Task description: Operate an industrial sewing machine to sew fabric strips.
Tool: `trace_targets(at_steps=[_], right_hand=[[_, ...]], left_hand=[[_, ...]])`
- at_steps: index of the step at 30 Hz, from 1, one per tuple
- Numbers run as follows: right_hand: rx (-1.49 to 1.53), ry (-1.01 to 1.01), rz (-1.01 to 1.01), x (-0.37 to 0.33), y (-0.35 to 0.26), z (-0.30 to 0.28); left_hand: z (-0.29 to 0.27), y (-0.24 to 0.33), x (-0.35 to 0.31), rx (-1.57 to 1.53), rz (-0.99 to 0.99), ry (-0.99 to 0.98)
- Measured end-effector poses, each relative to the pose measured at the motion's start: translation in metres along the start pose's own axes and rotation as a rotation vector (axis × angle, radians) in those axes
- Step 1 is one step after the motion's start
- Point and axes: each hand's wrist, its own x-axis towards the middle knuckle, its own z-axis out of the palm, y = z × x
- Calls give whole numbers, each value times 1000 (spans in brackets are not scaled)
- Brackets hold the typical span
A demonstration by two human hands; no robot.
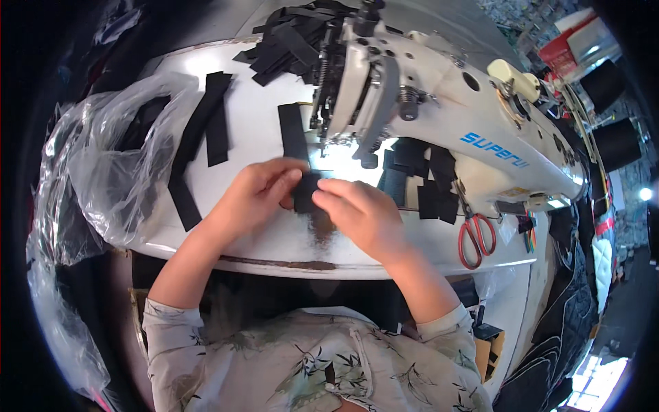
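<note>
A small piece of black fabric [306, 195] is held between my hands, just in front of the sewing machine's lit needle area. My left hand [257, 192] pinches its left edge, thumb and fingers together. On the other side, my right hand [364, 216] grips the right edge between thumb and forefinger. Just beyond my left fingertips lies a black fabric strip [294, 130], its near end close to the held piece. The white sewing machine [446, 103] stands over the table, its needle and presser foot above the bright spot beyond my fingers.
Red-handled scissors [476, 240] and several black fabric pieces [438, 184] lie at the right. A heap of black strips [295, 41] sits at the back. Long black strips [195, 151] and a clear plastic bag [113, 178] are at the left. The table's curved edge [309, 266] is near me.
</note>
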Motion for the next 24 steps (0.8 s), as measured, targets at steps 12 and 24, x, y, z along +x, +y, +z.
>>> trace_targets(at_steps=[12,24], right_hand=[[144,-105,93,18,14,24],[3,-109,-4,12,14,26]], left_hand=[[-21,-21,10,485,436,-80],[-22,-24,13,493,453,-53]])
